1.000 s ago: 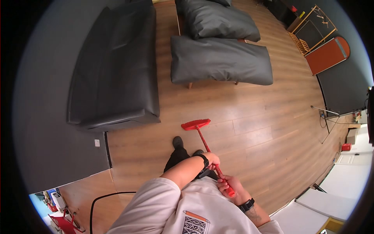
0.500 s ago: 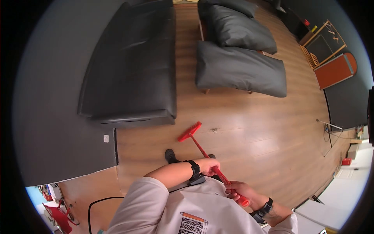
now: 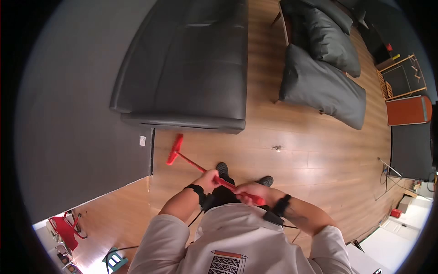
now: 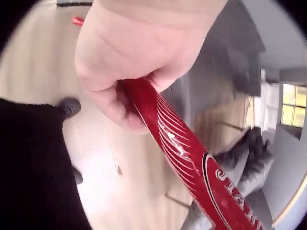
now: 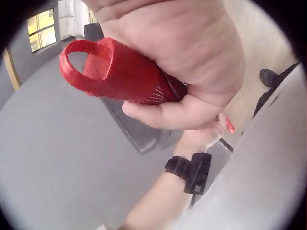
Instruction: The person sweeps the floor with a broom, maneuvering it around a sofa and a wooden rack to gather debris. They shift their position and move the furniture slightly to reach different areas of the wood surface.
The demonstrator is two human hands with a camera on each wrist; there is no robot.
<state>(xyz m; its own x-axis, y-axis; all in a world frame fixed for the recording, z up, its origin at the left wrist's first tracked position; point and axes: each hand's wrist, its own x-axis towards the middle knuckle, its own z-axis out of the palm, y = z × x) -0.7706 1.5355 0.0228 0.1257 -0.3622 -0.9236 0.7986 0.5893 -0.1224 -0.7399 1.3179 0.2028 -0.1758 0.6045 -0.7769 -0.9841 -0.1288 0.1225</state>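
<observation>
Red handle [image 4: 180,148] with white curved stripes; plain grey cushions [image 3: 326,86].

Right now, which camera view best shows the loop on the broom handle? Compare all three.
The right wrist view: the loop is close, its hole visible. The head view leaves it too small to make out; the left wrist view lacks it.

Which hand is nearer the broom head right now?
The left hand: it grips the red handle closer to the broom head, while the right hand grips near the looped end.
</observation>
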